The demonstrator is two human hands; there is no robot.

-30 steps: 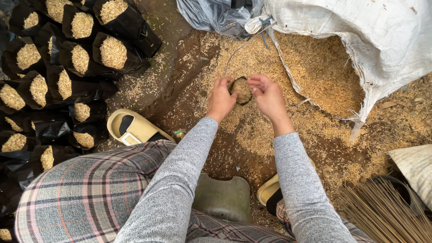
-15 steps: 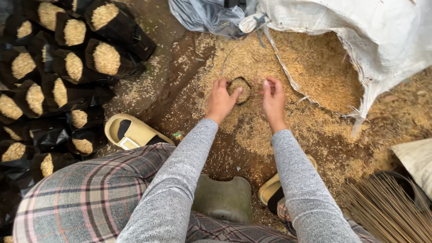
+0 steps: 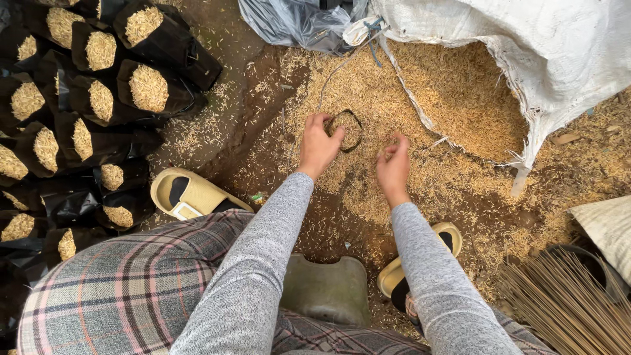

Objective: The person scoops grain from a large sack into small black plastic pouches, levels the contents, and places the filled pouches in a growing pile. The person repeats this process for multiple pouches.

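Husk-strewn ground (image 3: 460, 190); small black bag (image 3: 344, 129) in left hand (image 3: 318, 146) grip.

**Hands at the husk pile**

I see my left hand (image 3: 318, 146) holding open a small black bag (image 3: 344, 129) on the rice husks (image 3: 453, 98). My right hand (image 3: 393, 164) hovers just beside it, fingers pinched. Filled black bags (image 3: 98, 85) stand well left.

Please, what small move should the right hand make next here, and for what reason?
Probably the right hand should scoop husks from the husk pile beside it and drop them into the small black bag. The left hand holds that bag's mouth open, and the right hand's fingers are curled over loose husks, apart from the bag.
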